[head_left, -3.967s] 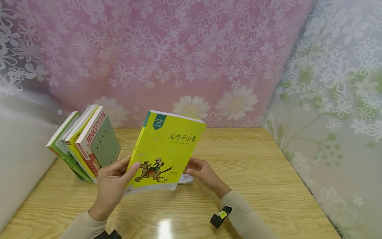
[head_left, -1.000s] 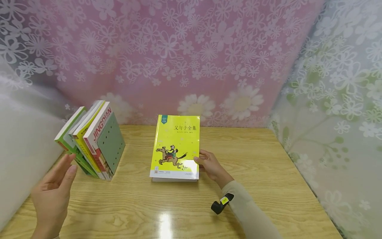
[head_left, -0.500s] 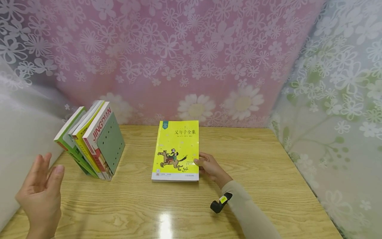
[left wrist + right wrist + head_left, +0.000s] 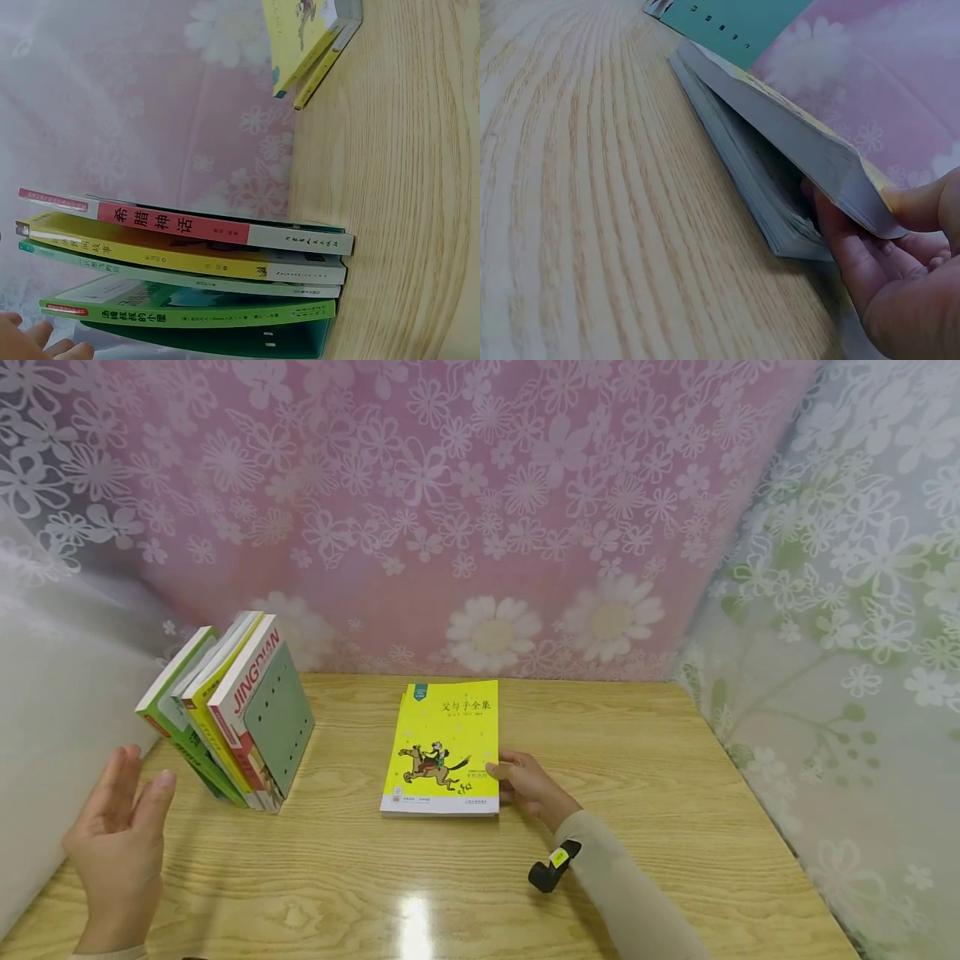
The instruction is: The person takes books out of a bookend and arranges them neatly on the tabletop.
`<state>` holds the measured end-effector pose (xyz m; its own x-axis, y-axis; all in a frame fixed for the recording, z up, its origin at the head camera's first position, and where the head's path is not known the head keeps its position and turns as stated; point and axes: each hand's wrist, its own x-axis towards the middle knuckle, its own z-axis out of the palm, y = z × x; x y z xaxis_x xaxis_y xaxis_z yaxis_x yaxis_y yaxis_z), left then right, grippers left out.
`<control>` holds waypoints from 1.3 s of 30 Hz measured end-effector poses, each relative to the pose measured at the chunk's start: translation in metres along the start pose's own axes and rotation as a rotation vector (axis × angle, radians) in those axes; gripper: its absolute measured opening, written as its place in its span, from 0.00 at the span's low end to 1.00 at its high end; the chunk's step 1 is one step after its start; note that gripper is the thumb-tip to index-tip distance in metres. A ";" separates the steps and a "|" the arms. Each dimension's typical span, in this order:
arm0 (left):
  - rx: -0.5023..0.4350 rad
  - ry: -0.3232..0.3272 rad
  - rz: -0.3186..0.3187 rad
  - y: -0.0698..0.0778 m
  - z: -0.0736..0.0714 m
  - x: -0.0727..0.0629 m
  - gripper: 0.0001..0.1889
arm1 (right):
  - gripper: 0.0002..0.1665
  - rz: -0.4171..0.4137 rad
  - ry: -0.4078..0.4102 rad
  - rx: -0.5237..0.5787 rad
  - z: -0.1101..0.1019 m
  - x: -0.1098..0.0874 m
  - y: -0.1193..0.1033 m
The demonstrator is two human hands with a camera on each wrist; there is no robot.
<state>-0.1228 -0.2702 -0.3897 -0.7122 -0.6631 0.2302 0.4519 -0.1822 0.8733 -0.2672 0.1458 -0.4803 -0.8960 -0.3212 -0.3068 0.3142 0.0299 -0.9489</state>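
Note:
My right hand (image 4: 532, 785) pinches the right edge of a yellow paperback book (image 4: 442, 735) with a horse and riders on its cover. In the right wrist view the thumb lies on the cover, and fingers reach into the gap beneath. A second book (image 4: 784, 236) lies flat on the table under it; the held edge is tilted up off that book. My left hand (image 4: 120, 852) is raised at the left, fingers loosely extended, holding nothing. It is nearest a row of upright books, including a green book (image 4: 225, 311), a yellow book (image 4: 172, 251) and a red-and-white book (image 4: 187, 223).
A green bookend (image 4: 279, 727) with small holes stands at the right of the upright row. The wooden table (image 4: 637, 735) meets a pink floral curtain (image 4: 480, 527) at the back. White floral sheeting (image 4: 847, 635) hangs on the right.
Four seconds ago both hands held the yellow book up. Since then it has come down over the other book, and my left hand has let go and moved left. Lately the book's far edge has lowered.

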 end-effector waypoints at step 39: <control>0.220 -0.020 -0.144 -0.020 0.004 0.011 0.33 | 0.13 0.068 0.217 -0.528 0.008 0.005 -0.019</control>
<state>-0.1416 -0.2710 -0.4028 -0.7721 -0.6271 0.1033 0.2192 -0.1102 0.9694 -0.2754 0.1357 -0.4634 -0.9409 -0.1017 -0.3232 0.2235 0.5305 -0.8177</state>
